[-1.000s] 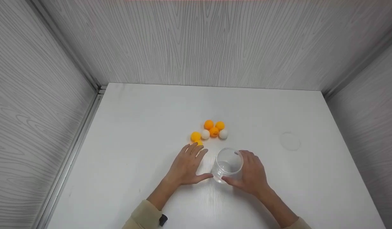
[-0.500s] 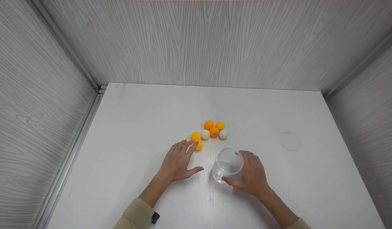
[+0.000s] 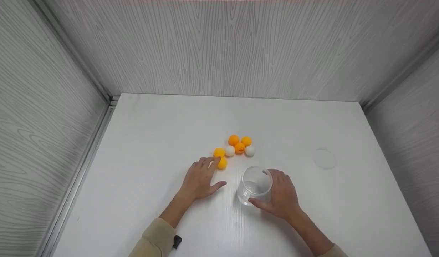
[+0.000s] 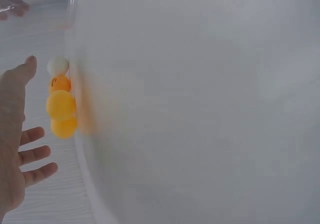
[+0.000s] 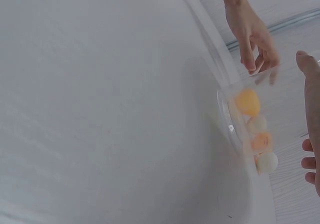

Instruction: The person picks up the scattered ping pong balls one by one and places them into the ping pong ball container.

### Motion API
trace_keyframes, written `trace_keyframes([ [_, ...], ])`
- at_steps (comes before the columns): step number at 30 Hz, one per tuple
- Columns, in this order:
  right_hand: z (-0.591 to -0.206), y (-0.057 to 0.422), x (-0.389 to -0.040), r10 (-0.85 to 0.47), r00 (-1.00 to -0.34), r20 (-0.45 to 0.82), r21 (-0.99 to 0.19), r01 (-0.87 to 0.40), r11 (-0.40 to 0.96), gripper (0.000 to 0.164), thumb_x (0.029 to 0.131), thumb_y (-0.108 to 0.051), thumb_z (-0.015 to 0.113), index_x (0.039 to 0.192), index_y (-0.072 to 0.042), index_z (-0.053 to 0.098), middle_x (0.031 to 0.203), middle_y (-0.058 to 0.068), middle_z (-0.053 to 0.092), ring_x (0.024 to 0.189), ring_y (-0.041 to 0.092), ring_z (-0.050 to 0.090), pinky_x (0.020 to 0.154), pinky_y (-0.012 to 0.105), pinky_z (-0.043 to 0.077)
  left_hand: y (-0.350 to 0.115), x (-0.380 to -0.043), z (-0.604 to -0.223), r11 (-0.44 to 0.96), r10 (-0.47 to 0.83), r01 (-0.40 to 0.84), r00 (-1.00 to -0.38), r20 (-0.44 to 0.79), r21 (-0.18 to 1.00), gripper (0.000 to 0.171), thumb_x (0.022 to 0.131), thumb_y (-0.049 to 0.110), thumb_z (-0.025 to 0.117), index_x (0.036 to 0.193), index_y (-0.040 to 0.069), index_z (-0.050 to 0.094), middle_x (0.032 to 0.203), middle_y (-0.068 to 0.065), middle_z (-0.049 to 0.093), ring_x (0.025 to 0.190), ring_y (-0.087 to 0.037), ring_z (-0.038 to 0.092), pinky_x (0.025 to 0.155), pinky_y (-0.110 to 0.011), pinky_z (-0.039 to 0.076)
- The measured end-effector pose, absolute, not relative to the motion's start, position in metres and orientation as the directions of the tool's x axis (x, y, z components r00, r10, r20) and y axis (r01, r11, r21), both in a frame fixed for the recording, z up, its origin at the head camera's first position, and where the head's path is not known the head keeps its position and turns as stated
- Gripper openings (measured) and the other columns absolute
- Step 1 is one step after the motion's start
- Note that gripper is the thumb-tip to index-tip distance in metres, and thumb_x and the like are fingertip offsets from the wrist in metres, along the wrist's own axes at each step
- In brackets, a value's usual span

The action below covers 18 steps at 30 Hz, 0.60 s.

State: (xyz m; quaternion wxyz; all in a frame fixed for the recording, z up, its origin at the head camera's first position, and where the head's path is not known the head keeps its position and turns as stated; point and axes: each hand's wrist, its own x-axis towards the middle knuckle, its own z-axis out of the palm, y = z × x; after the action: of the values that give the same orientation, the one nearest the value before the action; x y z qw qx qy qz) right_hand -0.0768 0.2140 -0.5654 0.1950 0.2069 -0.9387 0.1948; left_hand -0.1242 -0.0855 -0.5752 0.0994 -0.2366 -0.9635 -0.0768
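Note:
In the head view, my right hand (image 3: 285, 194) grips a clear plastic cup (image 3: 253, 187), thumb on the near side and fingers round the far right. The cup stands upright on the table, with no ball visible inside. My left hand (image 3: 199, 179) reaches over the nearest yellow table tennis ball (image 3: 222, 163), thumb spread wide. Its fingertips partly cover that ball; whether they touch it I cannot tell. A second yellow ball (image 3: 219, 153) lies just behind. In the left wrist view the left hand (image 4: 12, 144) shows spread fingers beside the yellow ball (image 4: 61, 105).
Further back, a white ball (image 3: 230, 151), an orange ball (image 3: 239, 148), two more orange balls (image 3: 234, 139) and another white ball (image 3: 250, 150) lie clustered. A faint clear ring (image 3: 325, 158) lies on the white table (image 3: 162, 125) at right. Grey wood-grain panels (image 3: 219, 50) enclose the table.
My left hand has moved left, away from the cup, and its fingers have come beside the nearest yellow ball, which shows more now. The right hand and the cup have stayed put.

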Motion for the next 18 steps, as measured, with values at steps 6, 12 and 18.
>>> trace_keyframes([
  [6, -0.564, 0.212, -0.076, -0.299, -0.850, 0.434, -0.305, -0.451, 0.838, 0.094, 0.069, -0.066, 0.086, 0.135, -0.007, 0.057, 0.121, 0.010, 0.069, 0.103, 0.027, 0.063, 0.088, 0.043, 0.056, -0.082, -0.133, -0.576, 0.881, 0.432, 0.459, -0.879, 0.204, 0.111, 0.077, 0.096, 0.065, 0.063, 0.154, 0.016, 0.050, 0.138, -0.008, 0.062, 0.119, -0.027, 0.061, 0.100, -0.041, 0.058],
  [12, -0.564, 0.211, -0.077, -0.304, -0.856, 0.418, -0.303, -0.447, 0.842, 0.093, 0.069, -0.065, 0.086, 0.135, -0.007, 0.057, 0.122, 0.010, 0.069, 0.104, 0.026, 0.063, 0.089, 0.043, 0.057, -0.082, -0.139, -0.579, 0.898, 0.399, 0.415, -0.908, 0.130, 0.143, 0.077, 0.096, 0.063, 0.065, 0.155, 0.017, 0.049, 0.139, -0.010, 0.061, 0.119, -0.029, 0.059, 0.100, -0.043, 0.057],
  [18, -0.563, 0.213, -0.077, -0.296, -0.863, 0.409, -0.313, -0.438, 0.843, 0.093, 0.068, -0.064, 0.087, 0.136, -0.008, 0.057, 0.121, 0.010, 0.069, 0.102, 0.026, 0.062, 0.089, 0.043, 0.056, -0.081, -0.144, -0.581, 0.898, 0.398, 0.408, -0.913, 0.094, 0.164, 0.078, 0.097, 0.062, 0.064, 0.157, 0.016, 0.046, 0.136, -0.010, 0.060, 0.117, -0.029, 0.059, 0.097, -0.044, 0.057],
])
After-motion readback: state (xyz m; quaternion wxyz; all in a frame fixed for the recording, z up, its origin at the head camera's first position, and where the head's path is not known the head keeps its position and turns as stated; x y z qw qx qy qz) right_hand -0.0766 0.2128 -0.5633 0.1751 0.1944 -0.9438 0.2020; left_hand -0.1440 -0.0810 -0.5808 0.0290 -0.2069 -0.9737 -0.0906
